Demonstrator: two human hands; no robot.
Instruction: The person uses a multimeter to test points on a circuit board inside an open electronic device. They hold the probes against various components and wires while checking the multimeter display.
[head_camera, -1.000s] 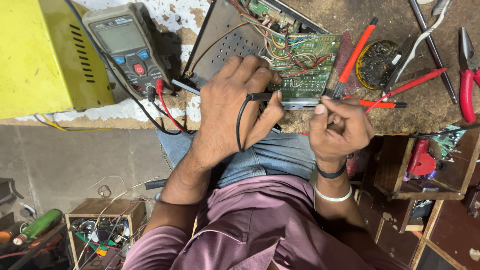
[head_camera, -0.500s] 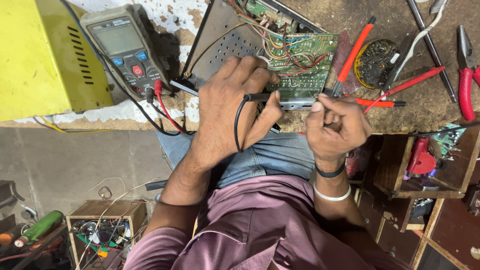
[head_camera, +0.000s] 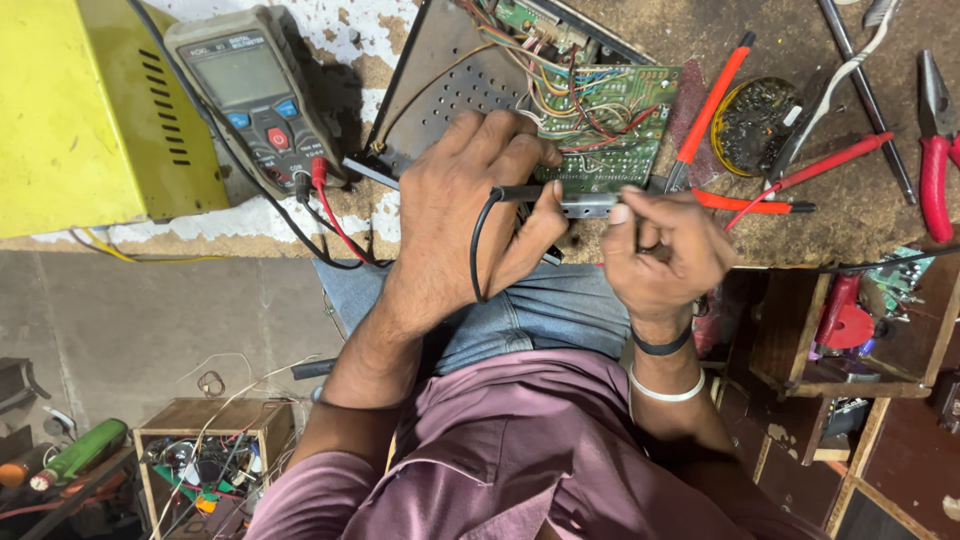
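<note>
My left hand (head_camera: 470, 215) rests on the bench edge, shut on a black test probe (head_camera: 525, 192) whose black lead loops down over the wrist. My right hand (head_camera: 665, 245) is close beside it, fingertips pinching a red test probe (head_camera: 755, 205) that sticks out to the right. Both probe tips meet at the near edge of a green circuit board (head_camera: 610, 125) crossed by coloured wires. The board lies against a perforated grey metal chassis (head_camera: 450, 70). The probe leads run left to a grey multimeter (head_camera: 255, 95).
A yellow metal box (head_camera: 90, 110) stands at the left of the bench. To the right lie a red screwdriver (head_camera: 715, 105), a round tin (head_camera: 755, 125) and red-handled pliers (head_camera: 935, 150). Below, a wooden crate (head_camera: 215, 450) of parts and small wooden drawers (head_camera: 850, 330).
My right hand has shifted left, closing the gap to my left hand at the board's edge. The left hand and its black probe have stayed put.
</note>
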